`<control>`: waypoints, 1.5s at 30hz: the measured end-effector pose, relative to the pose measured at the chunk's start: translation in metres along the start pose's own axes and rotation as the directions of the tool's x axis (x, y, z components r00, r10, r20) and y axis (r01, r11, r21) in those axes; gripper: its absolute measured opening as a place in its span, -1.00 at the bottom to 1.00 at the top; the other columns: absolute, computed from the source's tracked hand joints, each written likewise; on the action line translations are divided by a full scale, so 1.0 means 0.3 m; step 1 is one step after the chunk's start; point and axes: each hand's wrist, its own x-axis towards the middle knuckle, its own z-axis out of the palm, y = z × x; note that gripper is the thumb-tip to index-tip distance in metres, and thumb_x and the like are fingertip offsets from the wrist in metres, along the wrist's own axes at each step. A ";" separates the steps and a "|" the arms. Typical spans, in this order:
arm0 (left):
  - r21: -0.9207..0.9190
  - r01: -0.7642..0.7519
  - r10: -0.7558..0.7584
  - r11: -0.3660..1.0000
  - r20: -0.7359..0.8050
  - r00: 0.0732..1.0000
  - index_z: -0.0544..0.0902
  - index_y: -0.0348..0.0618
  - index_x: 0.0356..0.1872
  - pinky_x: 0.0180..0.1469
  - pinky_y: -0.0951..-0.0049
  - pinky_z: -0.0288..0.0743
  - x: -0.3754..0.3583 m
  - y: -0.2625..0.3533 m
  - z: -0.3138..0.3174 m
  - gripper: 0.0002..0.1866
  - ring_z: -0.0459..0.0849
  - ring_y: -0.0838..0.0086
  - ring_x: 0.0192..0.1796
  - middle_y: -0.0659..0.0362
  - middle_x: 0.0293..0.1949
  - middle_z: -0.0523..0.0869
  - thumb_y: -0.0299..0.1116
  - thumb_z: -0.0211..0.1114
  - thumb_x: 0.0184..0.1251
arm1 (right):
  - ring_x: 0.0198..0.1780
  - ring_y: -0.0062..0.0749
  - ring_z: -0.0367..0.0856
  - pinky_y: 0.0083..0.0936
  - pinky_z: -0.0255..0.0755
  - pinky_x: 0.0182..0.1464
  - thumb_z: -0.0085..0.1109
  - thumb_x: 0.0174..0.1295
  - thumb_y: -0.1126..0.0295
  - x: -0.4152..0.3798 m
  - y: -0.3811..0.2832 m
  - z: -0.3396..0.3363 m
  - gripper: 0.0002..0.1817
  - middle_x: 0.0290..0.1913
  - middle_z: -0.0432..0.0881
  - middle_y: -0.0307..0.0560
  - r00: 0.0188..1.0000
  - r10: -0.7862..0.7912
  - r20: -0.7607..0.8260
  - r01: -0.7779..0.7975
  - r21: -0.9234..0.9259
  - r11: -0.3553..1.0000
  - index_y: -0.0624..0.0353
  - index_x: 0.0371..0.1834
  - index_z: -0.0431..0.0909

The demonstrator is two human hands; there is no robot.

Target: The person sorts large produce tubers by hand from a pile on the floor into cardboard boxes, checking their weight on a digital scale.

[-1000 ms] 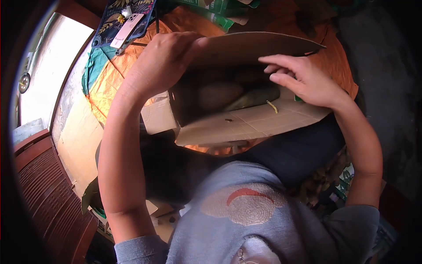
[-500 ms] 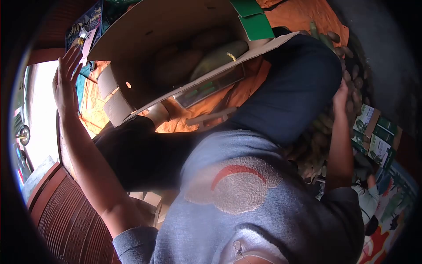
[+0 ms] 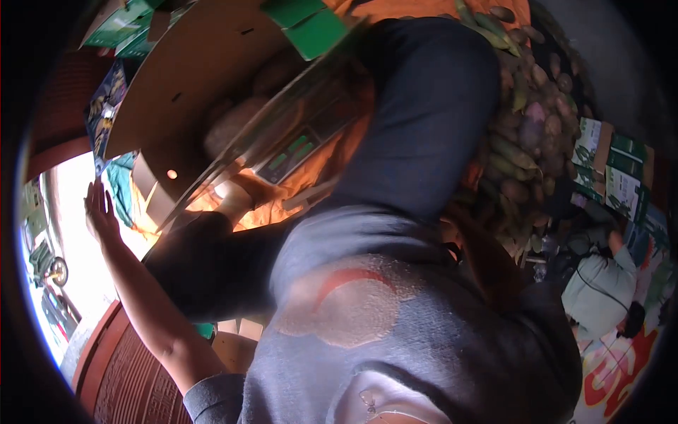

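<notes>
Holding left hand (image 3: 100, 210) open, empty, beside brown cardboard box (image 3: 191, 78); right hand hidden, can't tell. Better steady box wall before reaching.

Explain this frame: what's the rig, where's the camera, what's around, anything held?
No machine here: a person wears one fisheye camera on the head, looking down over their own grey sweater and dark trousers. The left hand is stretched out to the side, open and empty, fingers spread. The right hand is not visible. Ahead stands an open cardboard box with rounded brown produce inside, over an orange sheet. To the right lies a pile of tubers, with another person beyond it.
</notes>
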 end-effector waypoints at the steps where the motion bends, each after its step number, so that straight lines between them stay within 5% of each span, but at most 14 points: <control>1: 0.019 -0.020 0.020 1.000 0.013 1.000 0.33 -0.26 0.24 0.33 0.34 0.27 0.030 -0.014 -0.022 -0.53 0.33 0.26 0.32 -0.01 0.25 0.38 -0.18 -0.30 0.50 | -0.19 -0.32 0.57 -0.40 0.46 -0.22 -0.16 0.34 0.33 -0.027 -0.040 0.005 -0.74 -0.21 0.57 -0.01 0.999 0.028 -0.022 -0.028 -0.004 1.000 0.23 -0.12 0.48; 5: 0.053 -0.030 0.028 0.998 0.051 0.998 0.33 -0.18 0.25 0.37 0.32 0.18 0.102 -0.033 -0.068 -0.52 0.26 0.28 0.36 0.06 0.30 0.32 -0.14 -0.32 0.50 | -0.14 -0.28 0.58 -0.35 0.46 -0.18 -0.19 0.35 0.29 -0.072 -0.045 -0.042 -0.71 -0.17 0.58 0.03 0.976 -0.041 -0.215 -0.008 -0.222 0.975 0.24 -0.11 0.48; 8: 0.091 -0.027 0.024 0.996 0.038 0.999 0.34 -0.17 0.24 0.38 0.32 0.17 0.113 -0.044 -0.084 -0.52 0.26 0.29 0.36 0.08 0.30 0.33 -0.14 -0.33 0.50 | -0.05 -0.13 0.58 -0.20 0.45 -0.08 -0.20 0.33 0.23 0.020 0.120 -0.123 -0.66 -0.09 0.57 0.12 0.846 -0.374 -0.381 -0.001 -0.702 0.713 0.22 -0.10 0.50; 11: 0.085 -0.006 0.008 0.996 -0.020 1.000 0.35 -0.16 0.23 0.38 0.33 0.18 0.128 -0.052 -0.111 -0.52 0.29 0.29 0.34 0.08 0.28 0.36 -0.13 -0.35 0.50 | -0.10 -0.03 0.60 -0.21 0.47 -0.09 -0.11 0.27 0.36 -0.029 0.176 -0.212 -0.79 -0.18 0.61 0.13 0.754 -0.274 -0.597 -0.255 -0.650 0.716 0.18 -0.14 0.46; 13: 0.059 0.023 -0.018 0.998 -0.083 0.996 0.38 -0.16 0.21 0.37 0.33 0.19 0.086 -0.036 -0.082 -0.51 0.31 0.30 0.33 0.08 0.25 0.40 -0.13 -0.37 0.50 | 0.02 -0.02 0.55 -0.18 0.42 0.02 0.00 0.19 0.31 0.014 0.247 -0.312 -0.80 -0.14 0.60 0.12 0.582 -0.032 -0.812 -0.384 -0.310 0.870 0.13 -0.17 0.45; 17: 0.075 0.022 -0.014 0.997 -0.105 0.994 0.39 -0.15 0.20 0.34 0.34 0.25 0.088 -0.045 -0.112 -0.51 0.33 0.30 0.32 0.09 0.24 0.42 -0.13 -0.38 0.51 | 0.15 0.01 0.42 -0.26 0.34 0.17 0.07 0.01 0.44 -0.030 0.268 -0.557 -0.54 0.13 0.44 0.13 0.463 -0.147 -0.874 -0.271 -0.297 0.916 0.01 0.06 0.33; 21: 0.109 0.025 -0.008 0.994 -0.152 0.988 0.39 -0.14 0.20 0.30 0.37 0.32 0.098 -0.053 -0.143 -0.51 0.36 0.33 0.29 0.12 0.22 0.44 -0.12 -0.38 0.51 | 0.34 -0.09 0.15 -0.36 0.13 0.33 0.06 -0.01 0.40 -0.131 0.126 -0.736 -0.42 0.27 0.28 0.12 0.374 -0.174 -0.911 -0.375 -0.320 0.870 0.14 0.18 0.27; 27: 0.185 -0.005 0.039 0.983 -0.180 0.983 0.35 -0.18 0.21 0.22 0.42 0.42 0.156 -0.090 -0.219 -0.57 0.41 0.33 0.24 0.11 0.20 0.42 -0.18 -0.19 0.47 | 0.33 -0.08 0.17 -0.36 0.07 0.36 0.02 0.02 0.25 -0.037 0.163 -1.002 -0.29 0.29 0.25 0.12 0.507 -0.206 -0.837 -0.595 -0.512 0.619 0.22 0.30 0.17; 28: 0.217 -0.130 0.131 0.967 0.013 0.991 0.34 -0.20 0.20 0.19 0.44 0.45 0.286 -0.163 -0.387 -0.58 0.43 0.32 0.21 0.07 0.19 0.42 -0.21 -0.13 0.44 | 0.28 -0.05 0.27 -0.33 0.10 0.34 0.07 -0.04 0.23 -0.004 0.191 -1.027 -0.29 0.21 0.37 0.13 0.557 -0.262 -0.788 -0.604 -0.601 0.524 0.23 0.27 0.23; 30: 0.209 -0.152 0.143 0.966 0.057 0.988 0.36 -0.23 0.19 0.16 0.46 0.48 0.269 -0.163 -0.395 -0.59 0.47 0.32 0.19 0.05 0.15 0.47 -0.23 -0.20 0.47 | 0.41 -0.15 0.04 -0.33 -0.02 0.41 0.02 0.13 0.15 -0.035 0.139 -0.997 -0.21 0.41 0.08 0.03 0.583 -0.153 -0.798 -0.676 -0.581 0.453 0.17 0.42 -0.04; 31: 0.129 -0.013 0.038 0.991 -0.187 0.982 0.37 -0.22 0.19 0.20 0.43 0.44 0.103 -0.083 -0.192 -0.55 0.47 0.33 0.20 0.07 0.15 0.49 -0.18 -0.28 0.49 | 0.40 -0.14 0.03 -0.32 0.00 0.40 0.07 0.13 0.15 -0.100 0.060 -0.941 -0.18 0.41 0.05 0.00 0.567 -0.097 -0.818 -0.675 -0.529 0.514 0.14 0.43 -0.06; 35: 0.101 0.007 0.016 0.995 -0.225 0.974 0.37 -0.21 0.20 0.27 0.41 0.34 0.076 -0.071 -0.158 -0.50 0.45 0.36 0.23 0.11 0.18 0.47 -0.12 -0.35 0.50 | 0.37 -0.13 0.02 -0.34 0.03 0.40 0.20 0.14 0.21 -0.203 -0.122 -0.790 -0.14 0.40 -0.04 -0.10 0.535 0.032 -0.844 -0.746 -0.454 0.487 0.03 0.44 -0.13; 38: 0.109 -0.001 0.025 0.994 -0.219 0.975 0.37 -0.20 0.21 0.27 0.41 0.34 0.063 -0.064 -0.154 -0.51 0.43 0.37 0.24 0.10 0.18 0.48 -0.13 -0.35 0.50 | 0.32 -0.11 0.10 -0.28 0.15 0.32 0.29 0.03 0.16 -0.140 -0.038 -0.844 -0.20 0.32 0.07 -0.06 0.495 -0.103 -0.863 -0.735 -0.479 0.479 0.10 0.32 0.10; 45: 0.110 0.014 0.012 0.994 -0.226 0.974 0.36 -0.21 0.21 0.27 0.43 0.33 0.060 -0.073 -0.151 -0.51 0.41 0.40 0.25 0.10 0.20 0.46 -0.15 -0.37 0.50 | 0.35 -0.17 0.06 -0.32 0.04 0.39 0.31 0.06 0.12 -0.135 -0.038 -0.879 -0.24 0.31 0.10 -0.05 0.563 -0.088 -0.822 -0.684 -0.523 0.510 0.08 0.28 0.14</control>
